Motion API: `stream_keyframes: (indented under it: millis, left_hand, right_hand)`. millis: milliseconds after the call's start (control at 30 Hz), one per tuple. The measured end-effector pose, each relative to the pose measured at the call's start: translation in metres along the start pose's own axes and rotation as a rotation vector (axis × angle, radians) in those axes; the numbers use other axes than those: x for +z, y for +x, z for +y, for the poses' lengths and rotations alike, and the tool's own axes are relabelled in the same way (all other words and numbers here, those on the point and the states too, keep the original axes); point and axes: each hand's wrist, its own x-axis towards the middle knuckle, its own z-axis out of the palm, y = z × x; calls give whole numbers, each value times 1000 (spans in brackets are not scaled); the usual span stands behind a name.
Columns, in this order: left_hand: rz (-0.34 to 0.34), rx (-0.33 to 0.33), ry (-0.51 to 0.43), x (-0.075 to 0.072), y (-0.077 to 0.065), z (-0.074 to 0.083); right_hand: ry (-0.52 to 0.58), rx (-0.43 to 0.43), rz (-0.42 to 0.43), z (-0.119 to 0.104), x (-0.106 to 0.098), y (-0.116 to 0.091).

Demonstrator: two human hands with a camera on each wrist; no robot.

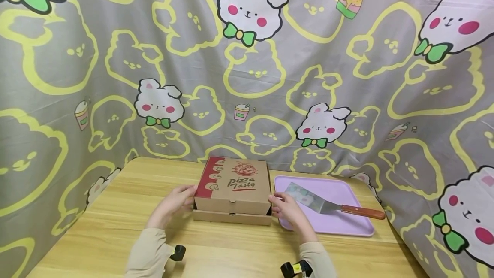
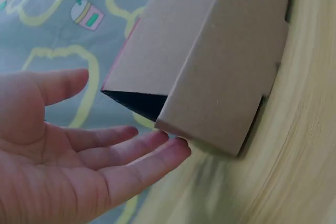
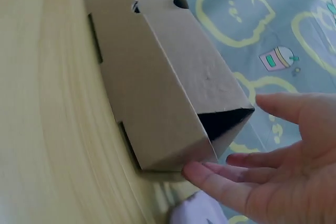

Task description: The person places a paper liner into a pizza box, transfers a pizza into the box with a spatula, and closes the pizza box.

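A brown cardboard pizza box point(image 1: 235, 183) with a red strip and "Pizza Tasty" print stands on the table, its lid slightly raised above the base at the front. At the box's left front corner is my left hand point(image 1: 175, 203), its fingers extended; in the left wrist view the fingertips point(image 2: 176, 148) lie by the corner, and contact is unclear. My right hand point(image 1: 287, 209) is at the right front corner, fingers loosely extended, with a fingertip point(image 3: 197, 171) at the lower edge in the right wrist view. Dark gaps show under the lid at both corners. The box's inside is hidden.
To the right of the box lies a lilac tray point(image 1: 347, 226). Across it rests a metal spatula point(image 1: 308, 198), its wooden handle point(image 1: 362, 212) jutting past the tray's right edge. A patterned grey curtain point(image 1: 208, 67) hangs behind and beside the wooden table point(image 1: 112, 226).
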Motion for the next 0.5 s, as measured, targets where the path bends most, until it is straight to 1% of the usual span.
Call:
stream_keyframes:
  millis: [133,267,367,500]
  left_hand:
    - [-6,-26,-60,1,-1,-7]
    - [-9,-30,-103,3,1,-11]
    - [3,-37,-113,4,2,-12]
    - [25,-49,-111,5,2,-14]
  right_hand:
    - [16,38,10,2,4,-1]
    - [53,38,20,4,6,-2]
    - [86,43,20,6,7,-2]
    - [75,36,10,6,7,-2]
